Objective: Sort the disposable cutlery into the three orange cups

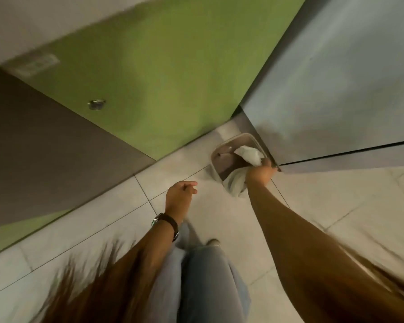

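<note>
No orange cups and no cutlery are in view. I look down at a tiled floor. My right hand (pixel 260 173) reaches out to a small grey waste bin (pixel 222 157) in the corner. Its fingers curl round crumpled white wrapping (pixel 248 153) that lies over the bin's rim, and a pale fold of it hangs below the hand. My left hand (pixel 180 194), with a dark watch on its wrist, hangs lower and to the left, fingers loosely curled, holding nothing.
The bin stands where a green wall (pixel 163 73) meets a grey metal panel (pixel 336 78). A dark brown panel (pixel 44 145) is on the left. My jeans-clad legs (pixel 203 276) stand on pale floor tiles (pixel 336 201). The image is motion-blurred.
</note>
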Demonstrator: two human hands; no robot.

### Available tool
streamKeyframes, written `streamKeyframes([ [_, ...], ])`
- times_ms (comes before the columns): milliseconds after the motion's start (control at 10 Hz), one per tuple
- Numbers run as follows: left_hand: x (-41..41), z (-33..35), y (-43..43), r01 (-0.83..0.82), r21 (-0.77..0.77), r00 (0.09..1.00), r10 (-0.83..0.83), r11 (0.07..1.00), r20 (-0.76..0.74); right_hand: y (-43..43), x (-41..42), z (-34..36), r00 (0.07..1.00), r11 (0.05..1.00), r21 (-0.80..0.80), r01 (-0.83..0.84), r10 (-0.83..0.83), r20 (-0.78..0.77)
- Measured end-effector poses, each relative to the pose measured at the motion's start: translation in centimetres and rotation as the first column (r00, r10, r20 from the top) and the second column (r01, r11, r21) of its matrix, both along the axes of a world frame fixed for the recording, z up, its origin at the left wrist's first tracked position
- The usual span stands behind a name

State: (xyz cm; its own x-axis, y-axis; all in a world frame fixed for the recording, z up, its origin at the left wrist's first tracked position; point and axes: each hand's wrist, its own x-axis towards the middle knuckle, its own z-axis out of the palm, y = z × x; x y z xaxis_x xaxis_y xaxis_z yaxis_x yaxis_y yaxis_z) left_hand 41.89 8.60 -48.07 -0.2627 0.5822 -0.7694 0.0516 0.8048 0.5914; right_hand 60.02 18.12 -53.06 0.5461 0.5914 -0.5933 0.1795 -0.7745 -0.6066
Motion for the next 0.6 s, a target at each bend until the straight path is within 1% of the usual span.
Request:
streamKeyframes([
  [100, -0.5, -4.6, 1.4, 0.026, 0.048, 1.000, -0.025, 0.998, -0.018, 1.3, -0.8, -4.6, 0.942, 0.979, 0.071, -0.190, 0.162, 0.294],
  [200, -1.8, -7.9, 2.7, 0.045, 0.124, 0.998, -0.041, 0.991, -0.039, 0.9, -0.7, -10.9, 0.716, 0.773, -0.143, -0.618, 0.629, 0.302],
  [300, -2.8, -9.6, 3.9, 0.064, 0.156, 0.997, -0.056, 0.986, -0.055, 0.4, -0.4, -14.8, 0.453, 0.377, -0.540, -0.752, 0.891, -0.009],
  [400, -2.6, -8.3, 4.4, 0.115, 0.152, 0.993, -0.109, 0.982, -0.049, 1.0, -0.2, -11.7, 0.486, 0.325, -0.595, -0.735, 0.864, -0.128],
  [500, -1.7, -3.0, 5.1, 0.284, 0.173, 0.959, -0.278, 0.943, -0.060, 2.4, -0.6, -4.2, 0.410, 0.311, -0.563, -0.766, 0.911, -0.054],
  [600, -0.7, 4.9, 6.6, 0.420, 0.204, 0.908, -0.408, 0.884, -0.100, 3.0, -1.2, 4.3, 0.379, 0.321, -0.475, -0.819, 0.925, -0.027],
])
